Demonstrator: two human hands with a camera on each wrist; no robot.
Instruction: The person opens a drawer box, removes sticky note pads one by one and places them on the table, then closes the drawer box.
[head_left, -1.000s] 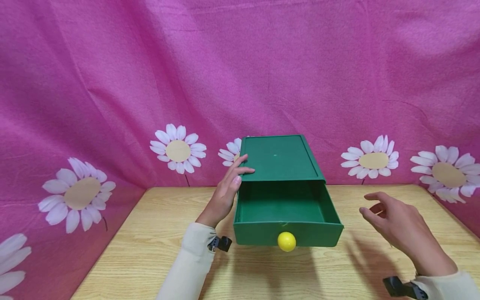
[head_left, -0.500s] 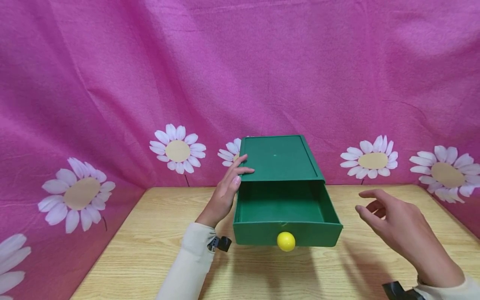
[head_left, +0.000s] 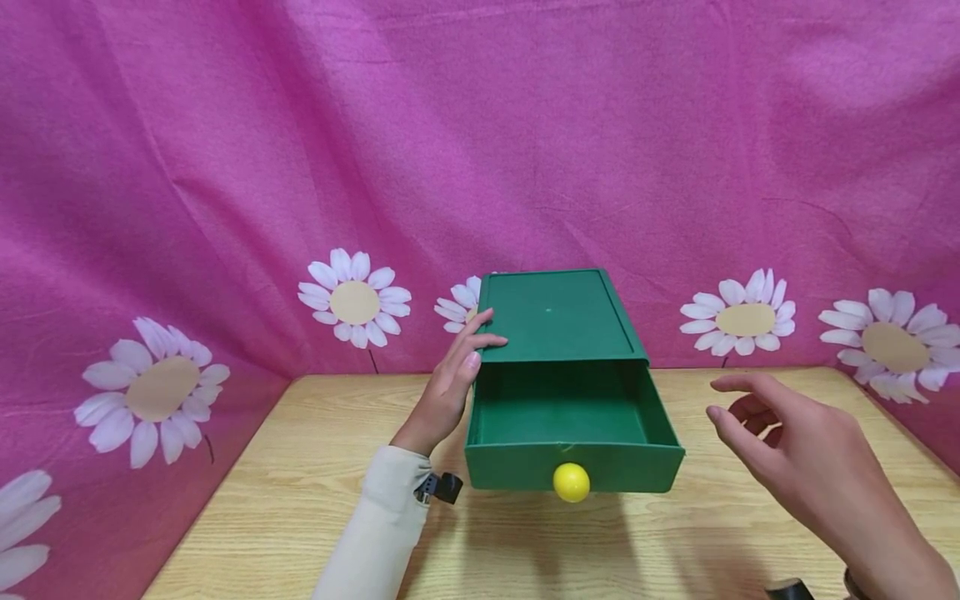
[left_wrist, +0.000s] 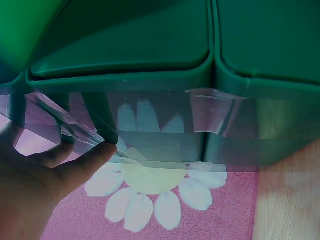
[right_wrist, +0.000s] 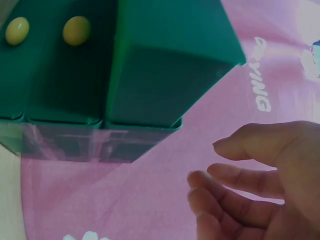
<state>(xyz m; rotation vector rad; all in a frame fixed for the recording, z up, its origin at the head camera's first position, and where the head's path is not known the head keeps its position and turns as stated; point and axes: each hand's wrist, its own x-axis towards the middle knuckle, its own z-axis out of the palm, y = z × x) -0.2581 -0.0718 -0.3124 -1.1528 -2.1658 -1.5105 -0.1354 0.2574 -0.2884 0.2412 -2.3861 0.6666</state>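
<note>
A green plastic drawer cabinet (head_left: 558, 312) stands on the table, its top drawer (head_left: 517, 468) pulled out toward me. The drawer's inside is bare, and a yellow knob (head_left: 572, 482) sits at the middle of its front. My left hand (head_left: 441, 400) rests on the cabinet's upper left edge with fingers spread; the left wrist view has the fingertips (left_wrist: 107, 148) against the side, over clear tape. To the right of the drawer, apart from it, my right hand (head_left: 813, 471) hovers with loosely bent fingers and nothing in them.
Below the pulled-out drawer, the right wrist view has two lower drawers with yellow knobs (right_wrist: 76, 31). The wooden table (head_left: 300, 500) meets a pink cloth backdrop (head_left: 555, 150) printed with white daisies. Black wrist cameras (head_left: 447, 488) are strapped to my arms.
My right hand has drifted slightly left and closer to me, its fingers still loosely bent. The left hand, cabinet and drawer stay as they were.
</note>
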